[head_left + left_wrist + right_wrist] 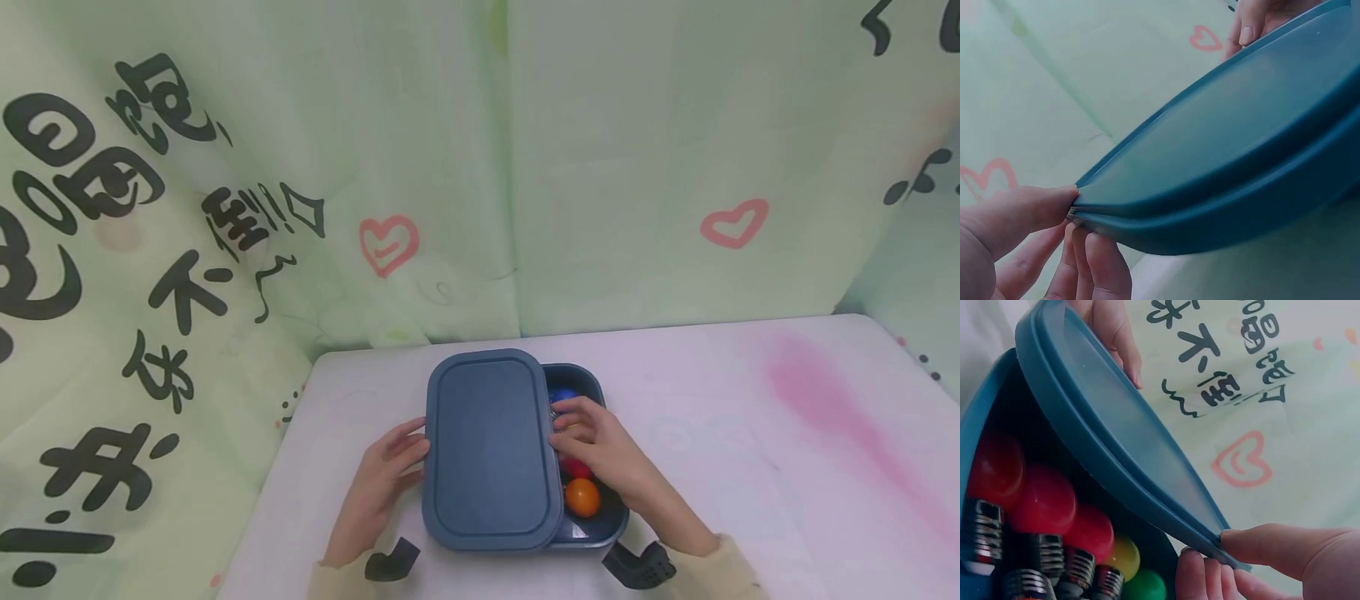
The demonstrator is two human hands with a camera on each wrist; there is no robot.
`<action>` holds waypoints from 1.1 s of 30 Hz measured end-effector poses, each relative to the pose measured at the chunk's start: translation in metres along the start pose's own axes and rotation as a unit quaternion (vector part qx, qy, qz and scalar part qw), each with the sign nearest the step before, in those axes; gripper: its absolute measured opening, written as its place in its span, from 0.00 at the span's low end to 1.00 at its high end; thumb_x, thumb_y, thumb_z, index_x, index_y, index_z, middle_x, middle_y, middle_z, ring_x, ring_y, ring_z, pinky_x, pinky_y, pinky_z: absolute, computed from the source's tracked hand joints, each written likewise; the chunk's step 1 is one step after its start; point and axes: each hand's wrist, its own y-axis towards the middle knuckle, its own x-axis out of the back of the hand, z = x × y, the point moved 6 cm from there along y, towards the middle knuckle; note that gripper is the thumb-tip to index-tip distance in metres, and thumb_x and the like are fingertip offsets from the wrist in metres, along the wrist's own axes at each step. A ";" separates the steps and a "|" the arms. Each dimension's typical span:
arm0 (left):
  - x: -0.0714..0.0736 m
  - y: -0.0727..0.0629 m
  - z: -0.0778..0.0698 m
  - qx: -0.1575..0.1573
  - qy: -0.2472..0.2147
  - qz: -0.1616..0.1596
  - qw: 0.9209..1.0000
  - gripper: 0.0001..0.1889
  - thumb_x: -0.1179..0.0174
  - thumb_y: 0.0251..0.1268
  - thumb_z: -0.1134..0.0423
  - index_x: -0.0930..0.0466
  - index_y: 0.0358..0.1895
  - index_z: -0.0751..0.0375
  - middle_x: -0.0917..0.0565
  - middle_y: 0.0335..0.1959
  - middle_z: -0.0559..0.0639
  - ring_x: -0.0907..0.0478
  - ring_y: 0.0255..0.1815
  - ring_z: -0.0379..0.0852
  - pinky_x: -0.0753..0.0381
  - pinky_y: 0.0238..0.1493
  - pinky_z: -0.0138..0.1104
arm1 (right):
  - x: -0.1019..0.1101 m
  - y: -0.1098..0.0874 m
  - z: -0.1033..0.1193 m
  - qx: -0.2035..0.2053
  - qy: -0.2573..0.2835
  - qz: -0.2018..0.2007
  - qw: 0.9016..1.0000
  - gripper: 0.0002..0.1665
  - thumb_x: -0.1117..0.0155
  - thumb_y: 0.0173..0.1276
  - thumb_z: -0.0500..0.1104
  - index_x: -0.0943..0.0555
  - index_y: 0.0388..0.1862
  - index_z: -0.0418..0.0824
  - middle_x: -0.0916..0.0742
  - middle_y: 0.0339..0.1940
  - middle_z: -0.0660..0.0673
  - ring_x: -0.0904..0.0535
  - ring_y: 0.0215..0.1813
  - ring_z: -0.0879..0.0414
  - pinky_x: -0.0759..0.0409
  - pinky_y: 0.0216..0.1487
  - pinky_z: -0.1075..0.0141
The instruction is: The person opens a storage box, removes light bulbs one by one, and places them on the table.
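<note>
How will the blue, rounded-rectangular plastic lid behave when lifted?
Probably stiff: the lid looks flat between the pinching left hand and right hand. Likely light for its size, being shallow. Its smooth surface might slip.

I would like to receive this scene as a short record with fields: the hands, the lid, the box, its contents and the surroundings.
left hand: pinches the left edge of the lid
right hand: pinches its right edge
lid: blue, offset leftward over the box, leaving the right side uncovered
box: blue, on a white table
contents: bulb-like pieces; red, yellow, green, orange and blue visible; full count hidden
surroundings: pale green sheet with black lettering
</note>
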 end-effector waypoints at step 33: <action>0.054 -0.005 -0.001 0.009 0.023 -0.039 0.999 0.29 0.32 0.63 0.56 0.26 0.67 0.56 0.18 0.56 0.52 0.21 0.55 0.45 0.20 0.56 0.41 | -0.049 0.017 0.010 -0.003 -0.038 -0.026 0.999 0.23 0.34 0.68 0.37 0.25 0.61 0.38 0.15 0.46 0.43 0.15 0.46 0.53 0.15 0.50 0.57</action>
